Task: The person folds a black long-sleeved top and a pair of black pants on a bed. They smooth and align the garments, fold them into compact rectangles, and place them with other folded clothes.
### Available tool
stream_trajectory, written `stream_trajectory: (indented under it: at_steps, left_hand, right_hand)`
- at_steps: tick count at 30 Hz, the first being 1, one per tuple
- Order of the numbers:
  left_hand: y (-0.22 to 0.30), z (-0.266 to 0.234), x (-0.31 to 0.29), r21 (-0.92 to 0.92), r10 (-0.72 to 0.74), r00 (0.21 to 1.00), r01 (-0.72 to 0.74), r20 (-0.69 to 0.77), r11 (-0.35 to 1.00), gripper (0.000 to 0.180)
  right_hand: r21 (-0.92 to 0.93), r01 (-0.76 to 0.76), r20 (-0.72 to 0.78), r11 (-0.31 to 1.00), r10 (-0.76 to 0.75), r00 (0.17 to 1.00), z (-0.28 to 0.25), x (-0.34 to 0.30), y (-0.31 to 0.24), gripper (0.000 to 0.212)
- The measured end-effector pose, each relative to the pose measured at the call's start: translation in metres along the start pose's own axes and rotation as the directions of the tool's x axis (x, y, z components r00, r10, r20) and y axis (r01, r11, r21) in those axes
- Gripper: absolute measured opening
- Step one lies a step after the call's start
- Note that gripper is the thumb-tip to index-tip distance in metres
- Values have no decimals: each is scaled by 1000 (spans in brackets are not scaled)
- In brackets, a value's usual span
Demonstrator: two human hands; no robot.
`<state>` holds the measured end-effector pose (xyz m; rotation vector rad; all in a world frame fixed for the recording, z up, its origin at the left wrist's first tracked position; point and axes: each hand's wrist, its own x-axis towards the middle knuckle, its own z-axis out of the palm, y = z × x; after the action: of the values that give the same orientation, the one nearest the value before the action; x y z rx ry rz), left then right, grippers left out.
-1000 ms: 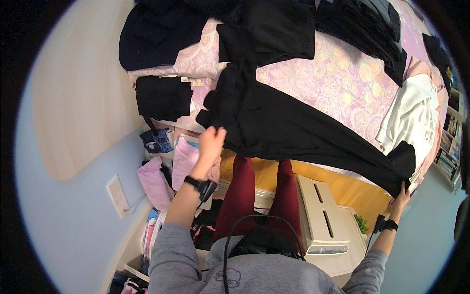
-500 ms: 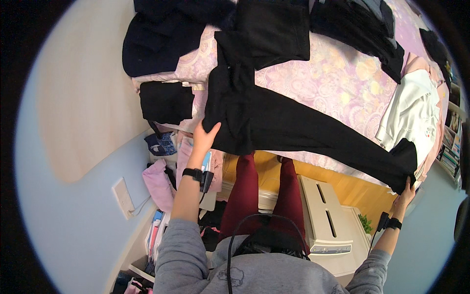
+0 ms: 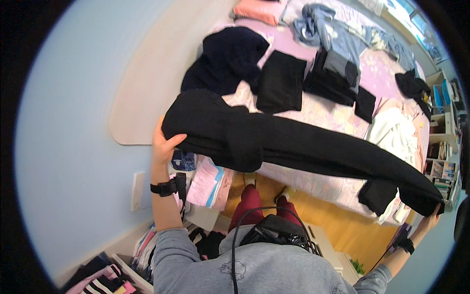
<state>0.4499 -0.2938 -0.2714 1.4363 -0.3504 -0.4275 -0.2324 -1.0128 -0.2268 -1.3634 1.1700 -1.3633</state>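
Note:
A long pair of black pants [image 3: 308, 147] is stretched sideways in front of me, held up over the near edge of the bed [image 3: 313, 185]. My left hand [image 3: 166, 143] is closed on the wide waist end, thumb on top. At the far right, my right hand [image 3: 430, 221] grips the narrow leg end. Part of the pants hangs down near that hand. Beyond them lie a folded black garment [image 3: 281, 81], a dark navy garment [image 3: 230, 56] and a stack of dark and grey clothes [image 3: 338, 73]. A white top [image 3: 391, 130] lies at the right.
A pink pillow [image 3: 259, 12] and a rumpled blue-grey garment [image 3: 338, 32] occupy the far bed. Folded pink clothes [image 3: 205, 183] sit low at the left, by the wall [image 3: 83, 142]. An open drawer [image 3: 125, 272] holds clothes. Bookshelves [image 3: 443, 147] stand at the right.
The pants have been lifted off the bed, and their two legs now hang closer together. My left hand has moved left, my right hand right and lower. The view has tilted farther over the bed.

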Motion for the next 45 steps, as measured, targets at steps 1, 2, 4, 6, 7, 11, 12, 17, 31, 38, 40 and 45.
stream_trajectory:
  at_steps: [1, 2, 4, 6, 7, 11, 12, 17, 31, 38, 40, 45]
  left_hand:
    - [19, 0, 0, 8, 40, 999, -41, 12, 999, 53]
    - [35, 1, -1, -24, 110, 994, -109, 17, 994, 48]
    - [43, 15, 9, 253, -17, 993, 47, -119, 966, 36]
    - [49, 19, 10, 130, 29, 983, -5, -184, 992, 37]
    - [50, 21, 12, 77, 145, 981, -136, -128, 988, 39]
    - [49, 27, 7, -60, 135, 976, -147, -171, 987, 49]
    - [52, 26, 6, -76, 30, 970, -49, -240, 996, 50]
    - [78, 21, 5, -212, 118, 990, -131, -74, 968, 52]
    - [5, -12, 67, 16, 83, 995, -82, -50, 996, 42]
    - [-28, 80, 141, 696, 201, 979, -117, -39, 709, 51]
    - [32, 144, 143, 425, 324, 929, -371, 181, 826, 44]
    - [171, 279, 30, -204, 636, 563, -643, 528, 739, 51]
  right_hand:
    - [36, -3, -31, 999, 5, 1000, -2, 8, -7, 38]
    - [34, -5, 15, 999, 5, 1000, -2, 16, -10, 38]
    - [61, -108, 21, 992, 107, 994, 1, 27, -14, 38]
    - [162, -7, 106, 987, -11, 994, 3, 33, -16, 41]
    - [313, -29, 175, 949, -28, 984, 6, 33, -16, 42]
    - [208, 82, 52, 975, -95, 994, 3, 34, -31, 42]
    - [246, 17, 51, 969, -30, 998, 4, 36, -35, 41]
    - [123, 109, 95, 986, -121, 988, 7, 47, -58, 43]
    - [24, 526, 107, 850, -525, 844, 91, -9, -295, 32]
    - [-663, 696, 473, 276, -566, 675, 244, -147, -452, 29]
    - [-356, 718, 670, 598, -372, 643, 261, -207, -464, 39]
    - [95, 299, 856, 950, -231, 463, 300, -237, -447, 38]
